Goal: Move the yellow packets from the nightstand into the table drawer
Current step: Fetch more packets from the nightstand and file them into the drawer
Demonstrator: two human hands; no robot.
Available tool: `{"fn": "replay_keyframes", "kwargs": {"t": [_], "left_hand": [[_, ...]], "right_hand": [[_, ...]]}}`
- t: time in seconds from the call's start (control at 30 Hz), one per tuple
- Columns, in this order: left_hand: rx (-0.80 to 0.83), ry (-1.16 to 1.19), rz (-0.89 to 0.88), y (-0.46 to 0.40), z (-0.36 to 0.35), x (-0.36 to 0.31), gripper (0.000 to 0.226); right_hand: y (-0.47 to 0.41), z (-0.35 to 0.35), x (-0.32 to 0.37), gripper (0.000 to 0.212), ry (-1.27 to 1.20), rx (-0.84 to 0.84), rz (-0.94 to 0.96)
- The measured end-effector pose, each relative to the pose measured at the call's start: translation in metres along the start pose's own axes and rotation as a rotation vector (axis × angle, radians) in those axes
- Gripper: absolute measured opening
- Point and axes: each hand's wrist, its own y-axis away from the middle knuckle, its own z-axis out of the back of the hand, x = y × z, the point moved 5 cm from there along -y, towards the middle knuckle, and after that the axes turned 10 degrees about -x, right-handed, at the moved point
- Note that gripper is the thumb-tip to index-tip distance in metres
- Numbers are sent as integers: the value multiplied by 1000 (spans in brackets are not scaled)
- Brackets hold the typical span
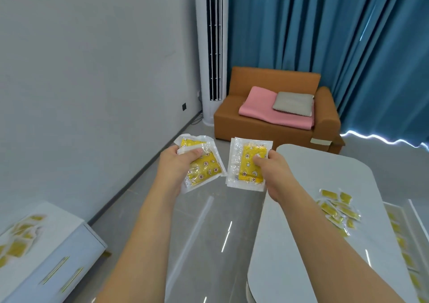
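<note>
Left hand (180, 163) and right hand (269, 163), fingers curled, each grip light, slippery clear-plastic yellow packets (250, 163) in mid-air (best pinched by the sealed edges); more lie on the white nightstand (76, 230) and grey table (325, 163).

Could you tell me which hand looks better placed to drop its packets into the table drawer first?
Probably the right hand: its packets are held beside the table, whose drawer seems to lie at the right edge. The left hand is farther off, nearer the nightstand.
</note>
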Motion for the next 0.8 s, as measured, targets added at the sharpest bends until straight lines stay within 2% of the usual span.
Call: {"fn": "replay_keyframes", "kwargs": {"t": [0.17,0.33,0.47,0.63,0.8], "left_hand": [[44,34,26,64,-70,16,17],[15,46,2,137,-146,32,17],[51,35,17,196,-210,49,25],[43,29,26,235,-268,52,27],[52,36,10,264,-338,56,28]], "right_hand": [[-8,102,-4,13,-25,-44,22],[-18,221,-13,11,-13,-59,12],[-30,319,-17,12,-17,-119,3],[-41,381,-15,10,-12,-117,-20],[-60,450,-13,8,-42,-192,10]]}}
